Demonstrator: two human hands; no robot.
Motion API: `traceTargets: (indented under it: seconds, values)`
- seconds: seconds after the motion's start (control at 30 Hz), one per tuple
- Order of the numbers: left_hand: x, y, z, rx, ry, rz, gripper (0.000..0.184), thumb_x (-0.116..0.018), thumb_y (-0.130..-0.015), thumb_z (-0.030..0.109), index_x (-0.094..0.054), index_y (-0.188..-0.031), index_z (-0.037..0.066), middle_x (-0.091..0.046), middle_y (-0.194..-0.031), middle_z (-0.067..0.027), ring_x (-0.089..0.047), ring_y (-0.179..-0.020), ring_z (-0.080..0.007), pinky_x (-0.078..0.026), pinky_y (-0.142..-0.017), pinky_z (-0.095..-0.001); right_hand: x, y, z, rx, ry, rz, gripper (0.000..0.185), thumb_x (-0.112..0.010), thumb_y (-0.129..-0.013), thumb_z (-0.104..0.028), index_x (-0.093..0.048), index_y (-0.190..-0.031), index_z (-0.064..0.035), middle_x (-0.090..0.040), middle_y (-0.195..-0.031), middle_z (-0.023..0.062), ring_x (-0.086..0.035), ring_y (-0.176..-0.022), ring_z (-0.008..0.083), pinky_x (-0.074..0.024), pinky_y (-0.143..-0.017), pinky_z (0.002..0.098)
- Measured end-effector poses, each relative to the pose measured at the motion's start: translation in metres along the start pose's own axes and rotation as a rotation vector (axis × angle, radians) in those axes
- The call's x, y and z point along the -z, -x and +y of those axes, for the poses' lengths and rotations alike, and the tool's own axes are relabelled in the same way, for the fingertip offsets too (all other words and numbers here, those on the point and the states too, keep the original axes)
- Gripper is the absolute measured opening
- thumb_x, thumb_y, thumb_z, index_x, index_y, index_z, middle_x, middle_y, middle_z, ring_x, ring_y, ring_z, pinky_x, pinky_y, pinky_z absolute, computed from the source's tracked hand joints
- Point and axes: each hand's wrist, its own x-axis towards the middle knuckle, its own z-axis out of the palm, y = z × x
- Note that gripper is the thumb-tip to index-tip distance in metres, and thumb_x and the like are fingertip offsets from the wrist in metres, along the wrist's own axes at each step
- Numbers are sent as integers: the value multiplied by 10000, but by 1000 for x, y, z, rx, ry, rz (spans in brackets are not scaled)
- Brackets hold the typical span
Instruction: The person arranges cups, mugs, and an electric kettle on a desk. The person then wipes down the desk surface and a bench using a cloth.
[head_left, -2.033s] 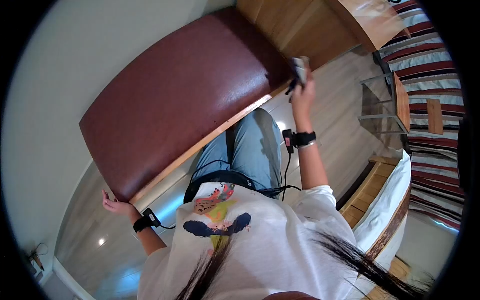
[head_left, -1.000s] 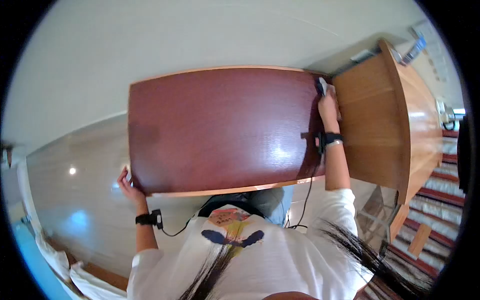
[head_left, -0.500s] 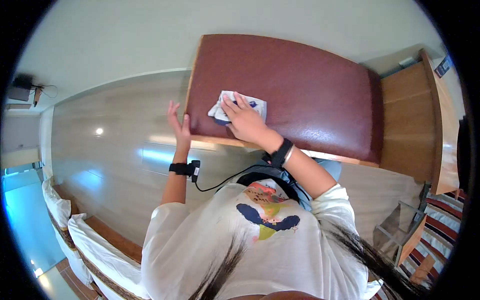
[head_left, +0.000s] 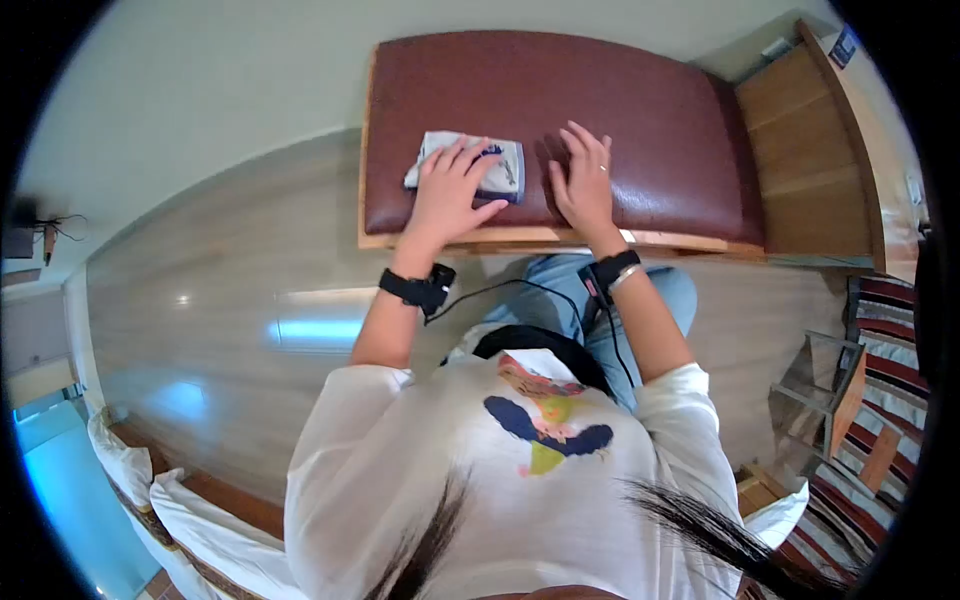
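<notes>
A folded white cloth with dark blue print and a blue edge (head_left: 512, 168) lies on the dark red padded bench (head_left: 660, 110), near its left end. My left hand (head_left: 447, 200) rests flat over the cloth, fingers spread, covering part of it. To the right of the cloth, my right hand (head_left: 586, 190) is over the bench's front part with fingers apart and nothing in it. Whether its fingertips touch the padding, I cannot tell. Both wrists wear black straps, joined to a thin black cable.
A wooden cabinet (head_left: 808, 165) stands against the bench's right end. On the lower right are a small stool-like frame (head_left: 820, 395) and a striped rug (head_left: 880, 360). White bedding (head_left: 215, 525) lies at lower left. Pale tiled floor (head_left: 230, 250) extends left of the bench.
My right hand has left the cloth and moved right over the bench. My left hand has come from the bench's left corner onto the cloth, which now lies flatter.
</notes>
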Motion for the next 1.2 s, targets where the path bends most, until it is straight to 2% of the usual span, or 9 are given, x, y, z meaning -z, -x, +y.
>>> traceTargets:
  seconds: [0.23, 0.37, 0.47, 0.57, 0.6, 0.7, 0.87, 1.17, 1.2]
  values:
    - [-5, 4, -9, 19, 71, 18, 440, -615, -742, 261, -493, -1142, 127, -461, -1240, -61, -387, -1183, -277, -301, -957, -439, -2, 0, 0, -11, -20, -69, 432, -513, -818, -220, -387, -1195, -50, -376, -1237, 111, -335, -1164, 302, -198, -1032, 465]
    - [-15, 3, -20, 118, 174, 138, 377, -597, -769, 245, -515, -1102, 90, -568, -1053, -122, -530, -1010, -240, -386, -878, -362, -4, 1, 2, 4, -5, -57, 427, -517, -815, -224, -399, -1187, -51, -381, -1236, 112, -339, -1162, 303, -200, -1035, 450]
    - [14, 9, -14, 742, 1163, 547, 372, -508, -861, 337, -515, -1101, 53, -578, -1024, -78, -533, -946, -208, -380, -848, -268, -1, -2, 0, 14, 9, -55, 407, -499, -827, -236, -410, -1176, -46, -389, -1231, 113, -340, -1164, 304, -196, -1039, 446]
    - [62, 33, -13, 566, 2183, 828, 497, -462, -859, 419, -435, -1195, 54, -492, -1168, -90, -488, -1045, -209, -364, -930, -344, 1, -4, -5, 23, 51, -79, 402, -479, -839, -264, -416, -1165, -37, -388, -1236, 118, -351, -1163, 302, -189, -1042, 451]
    - [74, 42, -9, 503, 2258, 842, 486, -494, -846, 407, -449, -1178, 54, -514, -1149, -79, -498, -1043, -217, -379, -925, -365, 1, -4, -6, 29, 48, -72, 404, -475, -842, -269, -415, -1167, -38, -386, -1241, 119, -356, -1162, 300, -190, -1042, 452]
    - [64, 59, -15, 769, 1958, 952, 459, -548, -825, 362, -473, -1149, 47, -551, -1089, -62, -514, -1021, -206, -399, -906, -356, -4, 2, 0, 1, 60, -78, 407, -469, -847, -264, -408, -1180, -39, -387, -1246, 120, -359, -1168, 294, -196, -1046, 436]
    - [65, 82, -24, 950, 1767, 1053, 203, -588, -752, 95, -544, -948, 66, -592, -892, -44, -569, -839, -179, -452, -770, -315, -3, 1, -1, 38, 29, -66, 399, -481, -834, -232, -407, -1176, -41, -394, -1240, 117, -365, -1160, 294, -205, -1041, 433]
    - [65, 132, -58, 895, 1562, 983, 223, -500, -776, 197, -536, -931, 41, -586, -883, -62, -567, -832, -185, -436, -768, -314, -6, 3, 8, 18, -30, -90, 321, -499, -819, -188, -457, -1099, -36, -416, -1216, 124, -390, -1136, 302, -208, -1032, 459]
    - [62, 131, -65, 872, 1603, 1034, 343, -488, -783, 240, -506, -1044, 18, -577, -979, -92, -552, -915, -211, -416, -831, -337, -6, 3, 8, 27, -40, -81, 304, -500, -815, -180, -464, -1080, -36, -429, -1201, 129, -400, -1125, 307, -204, -1030, 469]
